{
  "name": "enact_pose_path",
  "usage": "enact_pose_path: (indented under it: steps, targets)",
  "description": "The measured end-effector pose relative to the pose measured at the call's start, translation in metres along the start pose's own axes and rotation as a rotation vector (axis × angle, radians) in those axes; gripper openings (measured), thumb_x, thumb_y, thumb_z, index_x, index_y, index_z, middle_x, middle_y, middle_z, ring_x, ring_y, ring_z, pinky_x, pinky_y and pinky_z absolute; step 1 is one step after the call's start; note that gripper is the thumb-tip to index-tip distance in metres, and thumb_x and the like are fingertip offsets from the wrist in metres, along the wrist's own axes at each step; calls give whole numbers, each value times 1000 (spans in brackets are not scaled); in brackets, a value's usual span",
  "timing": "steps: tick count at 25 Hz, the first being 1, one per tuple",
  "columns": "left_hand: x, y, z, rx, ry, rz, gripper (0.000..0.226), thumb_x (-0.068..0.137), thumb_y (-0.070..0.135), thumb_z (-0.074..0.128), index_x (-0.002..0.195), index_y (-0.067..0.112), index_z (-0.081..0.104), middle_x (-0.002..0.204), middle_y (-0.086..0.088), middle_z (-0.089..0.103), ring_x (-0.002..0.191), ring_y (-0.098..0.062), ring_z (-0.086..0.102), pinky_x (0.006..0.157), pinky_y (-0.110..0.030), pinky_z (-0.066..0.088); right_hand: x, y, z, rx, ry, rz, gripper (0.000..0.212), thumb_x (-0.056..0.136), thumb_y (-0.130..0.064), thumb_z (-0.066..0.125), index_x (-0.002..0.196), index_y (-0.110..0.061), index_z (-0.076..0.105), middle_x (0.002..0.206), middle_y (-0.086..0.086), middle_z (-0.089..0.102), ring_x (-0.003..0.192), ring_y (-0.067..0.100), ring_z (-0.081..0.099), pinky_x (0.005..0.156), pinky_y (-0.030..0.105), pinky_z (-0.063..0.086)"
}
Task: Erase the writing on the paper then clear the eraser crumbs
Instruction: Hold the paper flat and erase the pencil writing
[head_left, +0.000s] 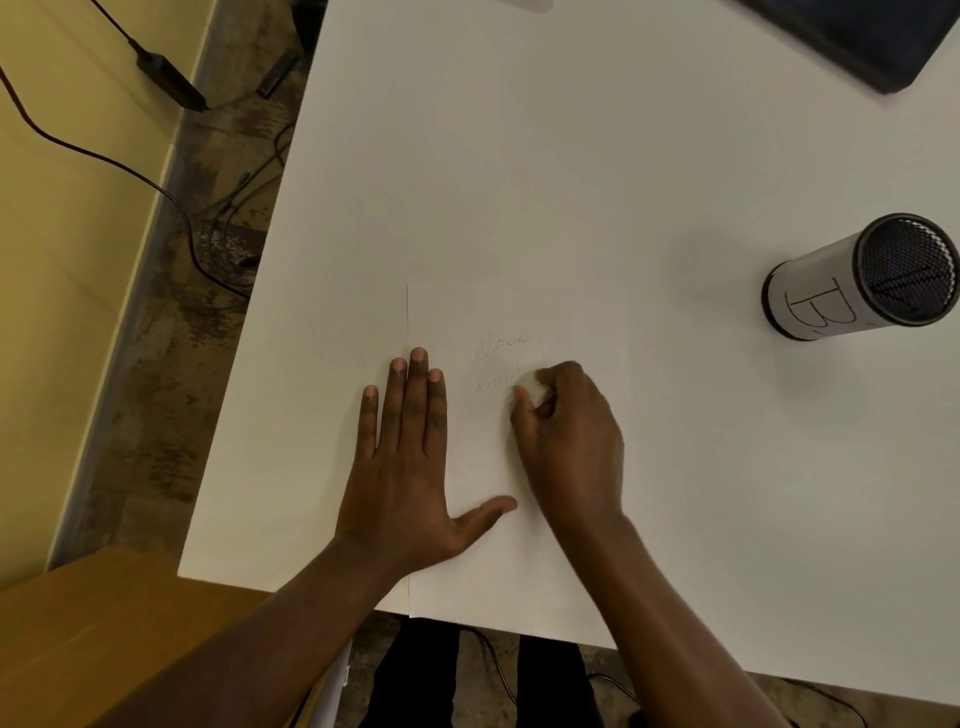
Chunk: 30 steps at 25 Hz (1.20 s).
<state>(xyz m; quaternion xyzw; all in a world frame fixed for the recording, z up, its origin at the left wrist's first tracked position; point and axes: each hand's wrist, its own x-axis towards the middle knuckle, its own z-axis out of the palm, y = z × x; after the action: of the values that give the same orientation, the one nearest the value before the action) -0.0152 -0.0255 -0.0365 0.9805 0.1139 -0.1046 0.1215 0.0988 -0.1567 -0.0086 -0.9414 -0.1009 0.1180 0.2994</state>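
Observation:
A white sheet of paper (587, 332) lies on the white table near its front edge. Two lines of faint pencil writing (501, 358) sit in the sheet's middle. My left hand (410, 467) lies flat with fingers spread on the paper's left part, pressing it down. My right hand (569, 441) pinches a small white eraser (532, 387) between thumb and fingers, with the eraser on the paper at the right end of the lower line of writing. No crumbs are clear enough to make out.
A mesh cylinder holder (862, 278) wrapped in paper marked "B" stands at the right. A dark device (872, 36) lies at the far right corner. The table's left edge (249, 312) drops to floor with cables (171, 197). A brown box (104, 639) sits front left.

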Motion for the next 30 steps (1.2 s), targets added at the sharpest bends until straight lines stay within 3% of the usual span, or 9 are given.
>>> enact_pose_path:
  steps: [4, 8, 12, 17, 21, 26, 30]
  targets:
    - [0, -2, 3, -11, 20, 8, 121, 84, 79, 43, 164, -2, 0, 174, -22, -8, 162, -38, -5, 130, -61, 10, -39, -21, 14, -11, -184, -179, 19, 92, -35, 61, 101, -19, 58, 87, -5, 62, 77, 13, 54, 58, 28, 41]
    - [0, 0, 0, -2, 9, 0, 130, 82, 92, 36, 163, -4, 1, 174, -24, -6, 162, -39, -5, 130, -62, 11, 3, 1, -2, -25, -8, 15, 20, 91, -34, 63, 98, -17, 55, 83, -5, 59, 72, 14, 54, 58, 28, 41]
    - [-1, -2, 1, -22, 4, 5, 124, 83, 83, 42, 163, -3, 2, 174, -23, -7, 162, -39, -4, 127, -65, 16, -35, -19, 13, -24, -172, -171, 18, 91, -33, 62, 99, -18, 56, 85, -5, 59, 75, 14, 53, 58, 28, 39]
    - [0, 0, -1, 5, 2, -3, 131, 82, 93, 36, 163, -3, 1, 174, -23, -7, 162, -38, -5, 130, -61, 10, 4, 8, -8, -8, 14, 98, 20, 89, -33, 62, 96, -18, 50, 83, -5, 57, 71, 17, 55, 60, 28, 38]
    - [-1, -3, 2, -20, 12, 13, 126, 82, 84, 45, 164, -2, 2, 174, -22, -7, 162, -38, -5, 130, -60, 9, -36, -21, 12, -46, -158, -140, 18, 89, -35, 63, 94, -20, 52, 81, -6, 58, 72, 14, 55, 55, 29, 41]
    - [0, 0, -1, -1, 5, -2, 132, 81, 94, 37, 163, -4, 2, 174, -23, -6, 162, -39, -4, 129, -63, 13, 11, 14, -17, -38, 24, 133, 21, 87, -33, 63, 91, -20, 48, 78, -7, 55, 67, 17, 54, 59, 28, 35]
    - [0, -1, 1, -5, 15, 8, 127, 82, 86, 46, 164, -2, 4, 174, -22, -6, 162, -39, -3, 130, -61, 10, -35, -15, 5, -23, -173, -105, 18, 88, -34, 62, 92, -21, 51, 80, -7, 55, 71, 15, 53, 57, 28, 36]
